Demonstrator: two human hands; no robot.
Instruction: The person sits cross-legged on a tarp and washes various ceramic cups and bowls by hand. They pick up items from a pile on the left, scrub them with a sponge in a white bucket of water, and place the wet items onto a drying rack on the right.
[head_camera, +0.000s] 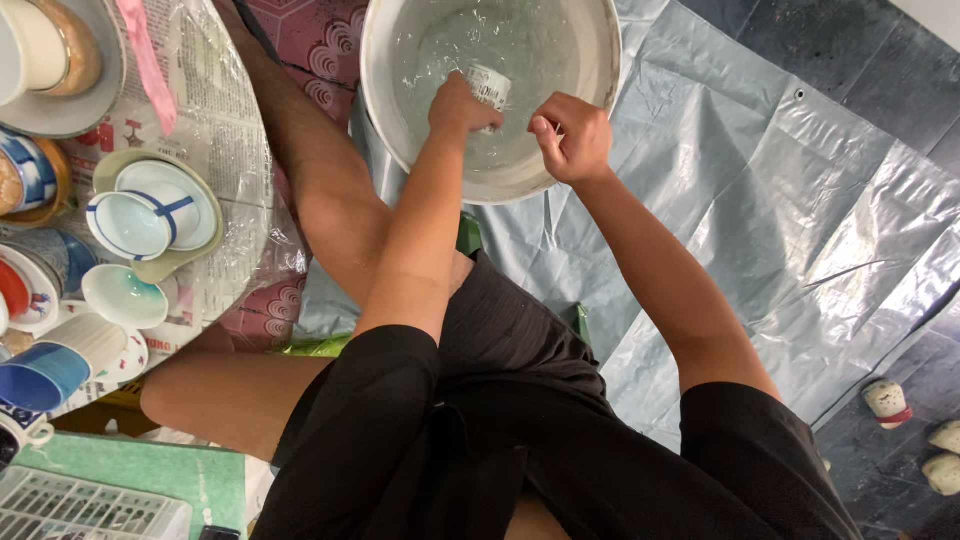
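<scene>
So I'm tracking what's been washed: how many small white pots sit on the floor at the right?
3: one pot with a red band, two plain ones at the frame edge; more may lie outside the view.

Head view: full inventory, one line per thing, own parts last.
basin: 1, pale metal, top centre, water inside
small cup: 1, white with dark print, in the basin, in the left hand's grip
tarp: 1, grey-blue, on the floor under the basin
cups and saucers: many, white and blue mostly, on the plastic-covered table at left
rack: 1, white, bottom left
pieces on the floor: 3, whitish, far right
left hand: 1, in the basin, holding the small cup
right hand: 1, closed, at the basin's rim; what it holds cannot be told
</scene>
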